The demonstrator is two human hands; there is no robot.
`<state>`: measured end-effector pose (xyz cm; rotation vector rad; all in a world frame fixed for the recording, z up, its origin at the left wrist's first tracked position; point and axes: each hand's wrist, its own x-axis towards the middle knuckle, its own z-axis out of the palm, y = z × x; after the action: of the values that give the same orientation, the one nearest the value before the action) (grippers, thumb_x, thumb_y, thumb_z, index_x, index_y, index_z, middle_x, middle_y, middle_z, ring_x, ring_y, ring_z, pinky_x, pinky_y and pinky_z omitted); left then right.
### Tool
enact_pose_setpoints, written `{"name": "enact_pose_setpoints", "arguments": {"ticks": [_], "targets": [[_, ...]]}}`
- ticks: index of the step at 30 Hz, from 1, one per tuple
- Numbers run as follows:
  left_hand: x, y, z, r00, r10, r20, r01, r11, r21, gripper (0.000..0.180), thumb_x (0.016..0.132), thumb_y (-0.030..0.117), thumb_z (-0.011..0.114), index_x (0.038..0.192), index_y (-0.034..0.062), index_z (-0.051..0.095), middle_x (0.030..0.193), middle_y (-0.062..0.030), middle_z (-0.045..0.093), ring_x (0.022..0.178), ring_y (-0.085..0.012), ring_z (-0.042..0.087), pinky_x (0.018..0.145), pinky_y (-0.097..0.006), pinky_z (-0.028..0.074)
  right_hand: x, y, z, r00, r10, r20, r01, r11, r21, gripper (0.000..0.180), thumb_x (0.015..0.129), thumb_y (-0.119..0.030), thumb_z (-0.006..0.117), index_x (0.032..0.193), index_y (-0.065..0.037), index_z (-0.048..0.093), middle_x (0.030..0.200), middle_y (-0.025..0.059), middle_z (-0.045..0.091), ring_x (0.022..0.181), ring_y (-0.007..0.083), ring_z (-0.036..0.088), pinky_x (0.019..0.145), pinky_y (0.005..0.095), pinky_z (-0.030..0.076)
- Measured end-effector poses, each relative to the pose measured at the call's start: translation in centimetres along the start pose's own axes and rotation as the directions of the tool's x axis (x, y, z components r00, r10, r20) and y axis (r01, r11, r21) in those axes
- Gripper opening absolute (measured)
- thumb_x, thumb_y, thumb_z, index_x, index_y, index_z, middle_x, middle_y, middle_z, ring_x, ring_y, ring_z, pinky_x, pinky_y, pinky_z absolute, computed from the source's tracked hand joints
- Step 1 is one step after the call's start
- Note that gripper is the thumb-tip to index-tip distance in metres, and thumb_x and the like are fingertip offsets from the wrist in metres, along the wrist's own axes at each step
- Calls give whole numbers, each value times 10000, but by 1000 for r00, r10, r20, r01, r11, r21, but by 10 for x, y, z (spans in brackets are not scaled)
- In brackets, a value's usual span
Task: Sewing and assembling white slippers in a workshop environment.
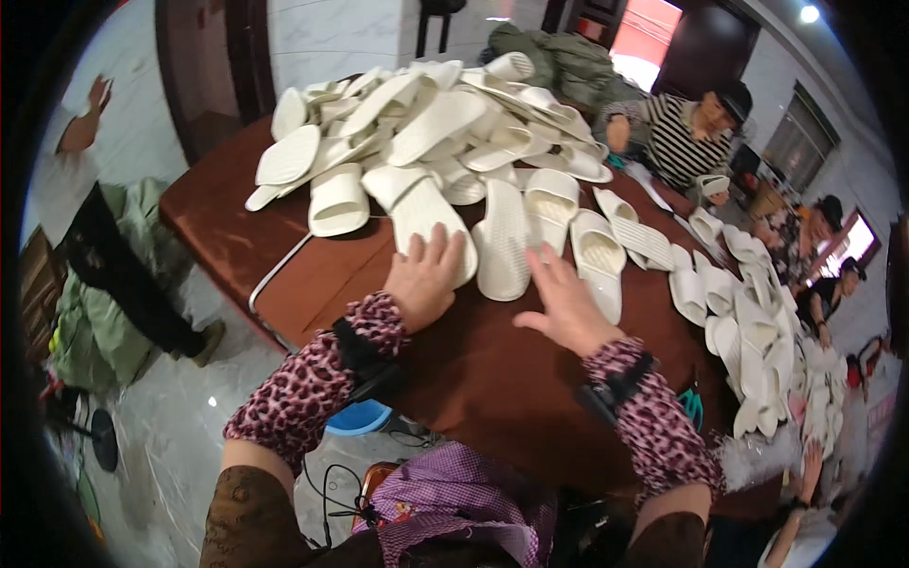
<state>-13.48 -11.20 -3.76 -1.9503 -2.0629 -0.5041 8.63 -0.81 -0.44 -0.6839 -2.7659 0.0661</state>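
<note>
My left hand (422, 284) lies with its fingers outstretched over the lower end of a white slipper (417, 204). No grip around it shows. My right hand (568, 308) is spread, thumb out to the left, its fingertips at the edge of a second white slipper (503, 241). A third slipper (598, 254) lies just right of that hand, partly behind it. Beyond both hands a large heap of white slippers (431, 118) covers the far part of the brown tabletop (445, 350).
More slippers (757, 341) are piled along the table's right side. Teal-handled scissors (692, 407) lie near my right forearm. A person in a striped top (677, 137) sits at the far right. Another person stands at the left. A blue basin (358, 417) is below the table edge.
</note>
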Motion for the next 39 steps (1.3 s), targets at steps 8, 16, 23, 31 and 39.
{"name": "enact_pose_setpoints", "arguments": {"ticks": [8,16,23,31,39], "targets": [[-5,-6,6,995,61,-84,-57,997,51,674,726,103,604,1334,-4,335,1344,-217,382,1125,-393,457,834,-473,459,26,-11,40,999,33,-21,-34,998,-55,672,809,-209,620,1377,-73,288,1256,235,422,1054,387,527,813,452,469],[0,-1,-24,940,164,-298,-165,986,23,509,759,107,592,1224,-17,427,1183,-195,535,985,-316,554,766,-412,476,51,6,48,948,-158,-277,-7,858,-513,359,829,-85,477,1166,35,460,765,105,560,611,225,609,511,327,489],[7,-4,-111,801,167,-575,-337,919,-202,232,805,37,554,1034,0,541,843,-201,609,738,-359,602,615,-413,477,35,20,-39,869,34,-494,-166,960,-225,214,842,-77,474,1049,-42,518,787,180,626,704,364,620,622,464,494],[22,27,-151,956,-147,-252,-125,573,-810,227,896,124,572,1075,-14,595,849,-39,642,728,-88,572,648,-241,475,-41,21,-128,821,185,-540,-89,976,199,189,870,-85,486,990,-1,606,856,217,637,822,371,614,715,413,483],[55,63,-119,997,37,68,55,272,-961,251,915,128,561,1122,-13,588,913,-38,654,759,-72,596,670,-222,494,-103,62,-145,846,371,-384,-219,897,385,197,865,-53,505,985,38,632,857,60,650,804,118,587,740,250,463]]}}
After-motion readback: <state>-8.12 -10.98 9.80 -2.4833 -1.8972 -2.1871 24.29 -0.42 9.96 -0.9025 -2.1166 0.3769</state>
